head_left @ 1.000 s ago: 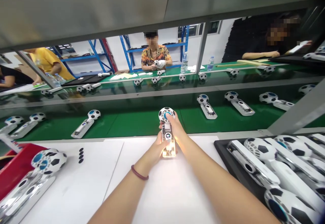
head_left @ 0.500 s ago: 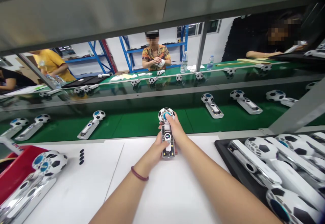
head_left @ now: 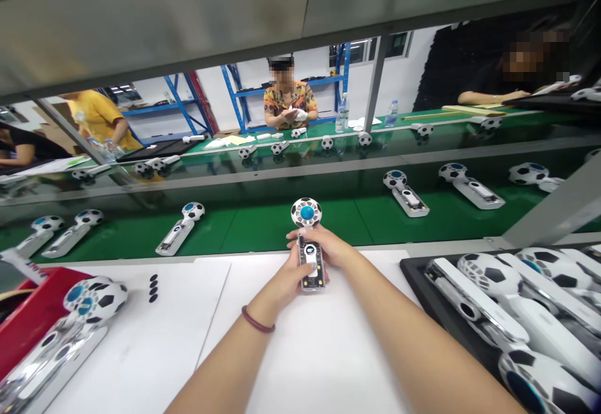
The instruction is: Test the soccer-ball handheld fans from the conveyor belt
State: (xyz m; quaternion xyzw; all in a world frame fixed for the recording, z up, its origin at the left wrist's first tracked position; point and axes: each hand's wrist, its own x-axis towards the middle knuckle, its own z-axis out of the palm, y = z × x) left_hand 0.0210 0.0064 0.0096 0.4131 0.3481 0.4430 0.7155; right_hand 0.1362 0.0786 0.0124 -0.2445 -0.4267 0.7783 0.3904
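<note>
Both hands meet around one handheld fan [head_left: 308, 245] at the far edge of the white tabletop [head_left: 300, 351], just short of the green conveyor belt [head_left: 263, 226]. The left hand [head_left: 287, 277] wraps the clear handle from the left, thumb laid over the small round display near its middle. The right hand [head_left: 334, 248] closes on the handle's upper part from the right, just under the football-patterned head with its blue centre. The fan stands nearly upright, head pointing away from the person.

To do this check well, the grip should sit low enough that no finger touches the head, so the blades can turn freely. The thumb should press squarely on the button, which seems to lie just under the display, though that part is too small to be sure. Keeping the display turned toward the eyes lets its reading be seen.

A black tray [head_left: 425, 289] at the right edge holds more fans, a red bin [head_left: 28, 314] at the left edge holds others, and four small black pads [head_left: 151, 287] lie beside it.
</note>
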